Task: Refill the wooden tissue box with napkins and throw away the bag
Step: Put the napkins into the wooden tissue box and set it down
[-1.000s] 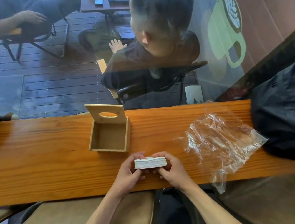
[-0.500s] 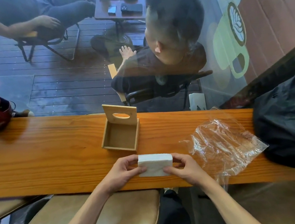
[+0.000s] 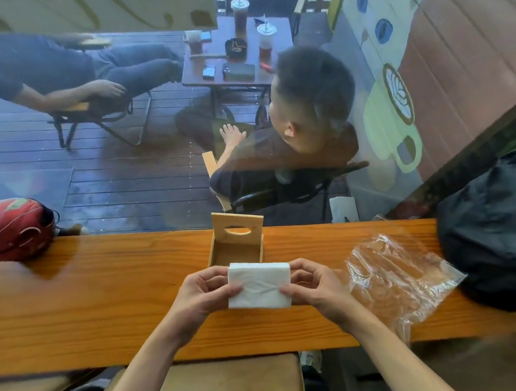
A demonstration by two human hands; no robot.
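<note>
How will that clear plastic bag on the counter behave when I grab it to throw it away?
Probably floppy and very light: the bag lies crumpled and looks empty, so it should collapse in a hand. Its glossy film may be a bit slippery. One end hangs past the counter edge, so a nudge could slide it off.

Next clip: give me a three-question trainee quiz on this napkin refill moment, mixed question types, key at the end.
1. True or false: the napkin stack already sits inside the wooden tissue box.
2. Which hand grips the stack? A) left hand only B) right hand only C) both
3. Fill in: the empty plastic bag lies on the counter to the person's ____ of the box.

Key
1. False: it is held in front of the open box, lid raised.
2. C: each hand holds one end.
3. Right, between the box and the black backpack.
</note>
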